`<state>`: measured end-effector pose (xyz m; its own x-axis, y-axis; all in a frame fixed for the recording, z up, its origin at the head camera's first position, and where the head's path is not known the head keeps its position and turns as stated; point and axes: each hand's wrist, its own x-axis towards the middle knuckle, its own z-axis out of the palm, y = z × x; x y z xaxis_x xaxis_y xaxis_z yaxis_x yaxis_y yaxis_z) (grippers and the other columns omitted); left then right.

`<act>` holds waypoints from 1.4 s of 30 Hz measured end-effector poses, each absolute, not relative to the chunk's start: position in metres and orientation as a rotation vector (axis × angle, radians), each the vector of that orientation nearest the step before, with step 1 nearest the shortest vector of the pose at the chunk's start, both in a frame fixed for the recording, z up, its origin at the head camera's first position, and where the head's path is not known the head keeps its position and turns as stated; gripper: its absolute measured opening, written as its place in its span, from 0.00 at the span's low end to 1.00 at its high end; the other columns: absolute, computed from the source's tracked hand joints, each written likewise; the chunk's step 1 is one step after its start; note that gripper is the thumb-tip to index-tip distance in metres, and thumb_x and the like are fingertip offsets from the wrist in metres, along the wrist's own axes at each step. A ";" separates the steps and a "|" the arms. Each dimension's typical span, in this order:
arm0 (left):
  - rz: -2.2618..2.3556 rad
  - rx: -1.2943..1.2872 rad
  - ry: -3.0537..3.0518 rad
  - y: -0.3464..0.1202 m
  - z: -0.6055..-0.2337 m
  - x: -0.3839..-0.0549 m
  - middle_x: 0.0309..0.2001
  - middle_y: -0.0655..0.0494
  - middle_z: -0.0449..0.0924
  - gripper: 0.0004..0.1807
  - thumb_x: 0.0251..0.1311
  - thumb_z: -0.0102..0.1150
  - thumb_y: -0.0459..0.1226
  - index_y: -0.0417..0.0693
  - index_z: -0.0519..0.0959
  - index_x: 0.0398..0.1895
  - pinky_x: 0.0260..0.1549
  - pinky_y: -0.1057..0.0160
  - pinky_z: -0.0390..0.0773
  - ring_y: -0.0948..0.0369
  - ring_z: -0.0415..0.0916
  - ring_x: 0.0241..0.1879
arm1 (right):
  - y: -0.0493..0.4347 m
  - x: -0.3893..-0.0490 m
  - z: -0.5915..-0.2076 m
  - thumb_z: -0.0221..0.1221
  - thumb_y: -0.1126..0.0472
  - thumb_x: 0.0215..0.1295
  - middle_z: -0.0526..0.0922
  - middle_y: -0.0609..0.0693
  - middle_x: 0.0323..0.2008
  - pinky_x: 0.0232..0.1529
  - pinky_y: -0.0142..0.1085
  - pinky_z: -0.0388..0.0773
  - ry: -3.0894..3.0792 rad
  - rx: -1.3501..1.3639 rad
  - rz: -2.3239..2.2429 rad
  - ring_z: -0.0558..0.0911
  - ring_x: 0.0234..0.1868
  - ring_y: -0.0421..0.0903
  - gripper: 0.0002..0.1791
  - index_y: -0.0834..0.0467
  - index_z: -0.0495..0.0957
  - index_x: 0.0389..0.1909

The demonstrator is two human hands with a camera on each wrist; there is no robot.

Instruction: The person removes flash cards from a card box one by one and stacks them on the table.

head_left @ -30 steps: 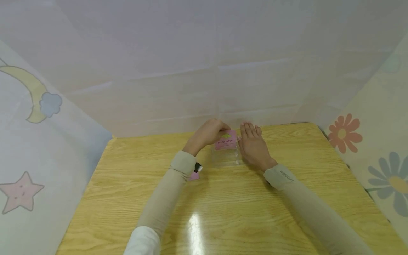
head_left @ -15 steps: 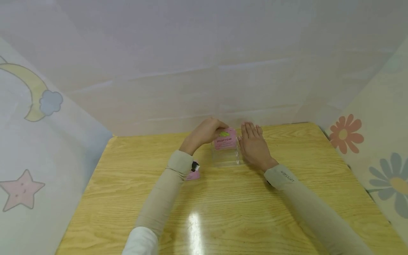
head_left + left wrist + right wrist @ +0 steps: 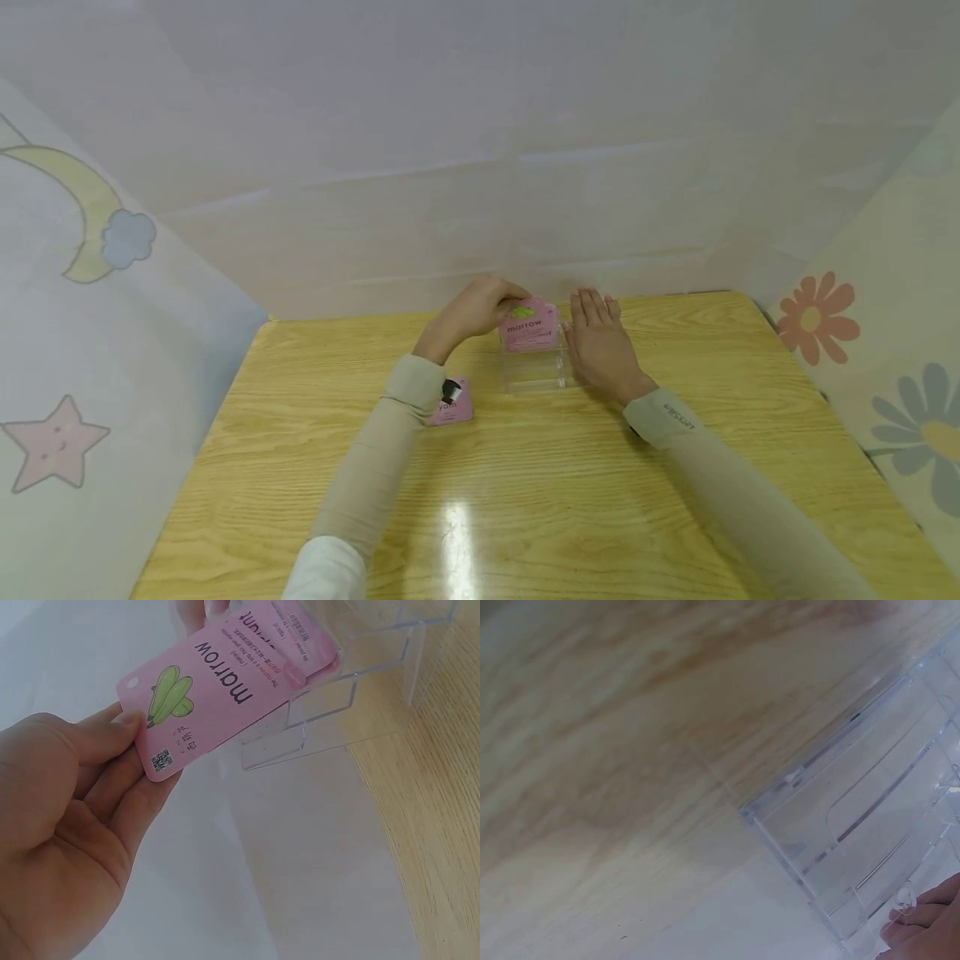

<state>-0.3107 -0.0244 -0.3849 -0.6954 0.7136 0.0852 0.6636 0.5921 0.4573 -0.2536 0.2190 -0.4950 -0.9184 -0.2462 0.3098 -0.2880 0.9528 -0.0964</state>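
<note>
My left hand [image 3: 474, 310] pinches a pink card [image 3: 202, 705] between thumb and fingers, by the end with the drawn green vegetable. The card reads "marrow" and overlaps the upper part of a clear stepped plastic stand [image 3: 534, 377]. A second pink card [image 3: 319, 639] shows partly from under it in the left wrist view, its word half covered. With fingers straight and together, my right hand [image 3: 602, 346] lies along the stand's right side. In the right wrist view the clear stand [image 3: 877, 802] fills the right part.
On the wooden table [image 3: 540, 483], a pink card marked "yam" [image 3: 459, 408] lies left of the stand, partly hidden by my left wrist. A pale backdrop [image 3: 420, 208] rises right behind the table's far edge, with printed sheets on both sides.
My left hand has shifted slightly left and up with the marrow card. Some print of the second card now shows beside it, and more of the yam card is uncovered. My right hand stays nearly still.
</note>
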 end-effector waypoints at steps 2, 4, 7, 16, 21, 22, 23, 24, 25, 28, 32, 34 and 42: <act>0.720 1.175 2.704 -0.025 -0.385 -0.311 0.61 0.47 0.87 0.16 0.79 0.53 0.33 0.43 0.84 0.62 0.62 0.58 0.85 0.54 0.85 0.61 | 0.219 -0.253 -0.495 0.39 0.51 0.86 0.56 0.71 0.81 0.85 0.62 0.46 -2.814 0.390 0.202 0.55 0.84 0.67 0.35 0.73 0.51 0.80; 0.730 1.173 2.704 -0.027 -0.384 -0.311 0.60 0.48 0.87 0.16 0.79 0.53 0.34 0.44 0.85 0.62 0.62 0.58 0.85 0.54 0.85 0.60 | 0.219 -0.253 -0.494 0.38 0.51 0.87 0.55 0.71 0.81 0.85 0.62 0.46 -2.817 0.391 0.204 0.54 0.84 0.67 0.35 0.73 0.51 0.80; 0.757 1.179 2.705 -0.029 -0.382 -0.310 0.60 0.48 0.87 0.16 0.79 0.54 0.34 0.44 0.85 0.61 0.61 0.58 0.85 0.54 0.85 0.60 | 0.218 -0.252 -0.493 0.38 0.51 0.87 0.56 0.71 0.81 0.85 0.62 0.46 -2.820 0.392 0.200 0.55 0.84 0.67 0.36 0.73 0.51 0.81; 0.847 1.140 2.676 -0.042 -0.372 -0.309 0.59 0.49 0.88 0.15 0.79 0.54 0.34 0.46 0.86 0.61 0.56 0.58 0.87 0.54 0.87 0.56 | 0.217 -0.253 -0.492 0.39 0.52 0.86 0.56 0.72 0.80 0.85 0.62 0.47 -2.814 0.391 0.190 0.55 0.84 0.67 0.35 0.74 0.52 0.80; 0.894 1.042 2.674 -0.052 -0.366 -0.310 0.60 0.50 0.88 0.16 0.79 0.54 0.36 0.48 0.86 0.61 0.47 0.58 0.85 0.55 0.87 0.52 | 0.217 -0.253 -0.492 0.38 0.52 0.86 0.55 0.71 0.81 0.85 0.62 0.46 -2.831 0.384 0.200 0.54 0.84 0.67 0.35 0.73 0.52 0.80; 0.905 1.022 2.674 -0.054 -0.365 -0.309 0.60 0.49 0.87 0.16 0.79 0.54 0.36 0.48 0.86 0.61 0.47 0.58 0.85 0.55 0.87 0.53 | 0.217 -0.253 -0.492 0.38 0.52 0.86 0.55 0.71 0.81 0.85 0.62 0.46 -2.834 0.382 0.202 0.54 0.84 0.67 0.35 0.73 0.51 0.80; 0.911 1.006 2.678 -0.057 -0.364 -0.309 0.60 0.50 0.87 0.15 0.79 0.54 0.36 0.48 0.86 0.60 0.50 0.58 0.85 0.56 0.87 0.55 | 0.217 -0.253 -0.492 0.38 0.52 0.86 0.54 0.71 0.81 0.85 0.62 0.46 -2.837 0.381 0.205 0.54 0.84 0.67 0.35 0.73 0.51 0.80; 0.918 0.989 2.680 -0.060 -0.362 -0.309 0.60 0.50 0.87 0.15 0.79 0.54 0.36 0.48 0.86 0.60 0.53 0.57 0.86 0.55 0.86 0.57 | 0.217 -0.253 -0.493 0.38 0.52 0.86 0.54 0.71 0.81 0.85 0.62 0.46 -2.839 0.381 0.206 0.53 0.84 0.67 0.35 0.73 0.51 0.81; 0.925 0.976 2.684 -0.062 -0.361 -0.309 0.60 0.49 0.87 0.15 0.79 0.55 0.37 0.47 0.86 0.60 0.56 0.57 0.86 0.55 0.86 0.58 | 0.217 -0.253 -0.493 0.38 0.52 0.86 0.54 0.71 0.82 0.85 0.62 0.46 -2.840 0.382 0.207 0.53 0.84 0.67 0.35 0.73 0.51 0.81; 0.968 0.940 2.687 -0.071 -0.359 -0.310 0.58 0.48 0.88 0.14 0.77 0.57 0.36 0.46 0.87 0.58 0.58 0.54 0.87 0.53 0.87 0.58 | 0.217 -0.254 -0.493 0.38 0.52 0.86 0.55 0.71 0.81 0.85 0.62 0.46 -2.837 0.387 0.209 0.54 0.84 0.67 0.35 0.73 0.51 0.81; 1.013 0.912 2.685 -0.082 -0.359 -0.313 0.55 0.48 0.90 0.13 0.76 0.60 0.37 0.46 0.88 0.56 0.57 0.54 0.87 0.53 0.89 0.54 | 0.217 -0.255 -0.494 0.39 0.52 0.86 0.55 0.71 0.81 0.85 0.62 0.46 -2.828 0.390 0.210 0.54 0.84 0.67 0.35 0.73 0.51 0.80; 1.027 0.895 2.679 -0.087 -0.359 -0.314 0.54 0.48 0.90 0.13 0.75 0.61 0.37 0.46 0.89 0.55 0.57 0.53 0.87 0.54 0.89 0.53 | 0.218 -0.255 -0.495 0.39 0.52 0.86 0.55 0.71 0.81 0.85 0.62 0.46 -2.826 0.387 0.211 0.54 0.84 0.67 0.35 0.73 0.51 0.80; 1.063 0.817 2.658 -0.100 -0.363 -0.316 0.53 0.47 0.90 0.12 0.74 0.62 0.36 0.45 0.89 0.54 0.54 0.52 0.88 0.53 0.89 0.53 | 0.219 -0.256 -0.496 0.38 0.52 0.86 0.55 0.71 0.81 0.86 0.61 0.44 -2.831 0.374 0.228 0.53 0.84 0.67 0.35 0.73 0.50 0.81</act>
